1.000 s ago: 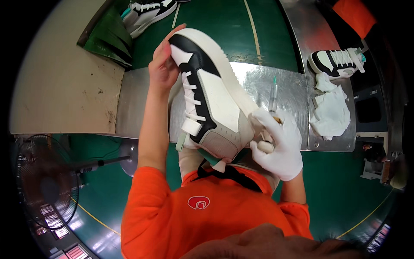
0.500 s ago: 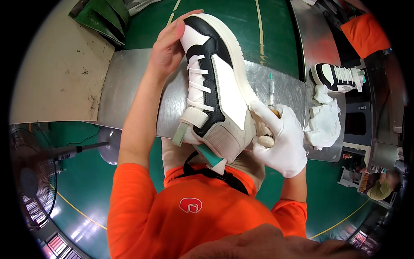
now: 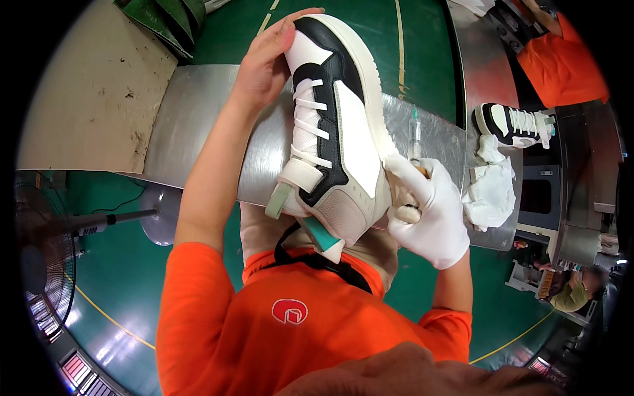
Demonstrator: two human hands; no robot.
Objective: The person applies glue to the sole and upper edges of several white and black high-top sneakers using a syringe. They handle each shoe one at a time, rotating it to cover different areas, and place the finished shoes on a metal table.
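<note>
From afar, I see a black-and-white high-top shoe [image 3: 353, 142] between both hands at a metal bench [image 3: 191, 125], toe pointing away, heel nearest me. The bare left hand [image 3: 265, 69] cups the toe; the gloved right hand [image 3: 430, 212], beside the heel, grips a pale rounded object [image 3: 408, 214].

The left hand [image 3: 263, 69] is partly hidden behind the high-top sneaker [image 3: 355, 132]. The gloved right hand [image 3: 434, 221] covers the near end of the syringe [image 3: 415, 135]. The pedestal fan [image 3: 43, 247] and an orange-clad co-worker [image 3: 561, 66] are cut off at the view's edge; a distant person's head [image 3: 596, 280] is blurred.
</note>
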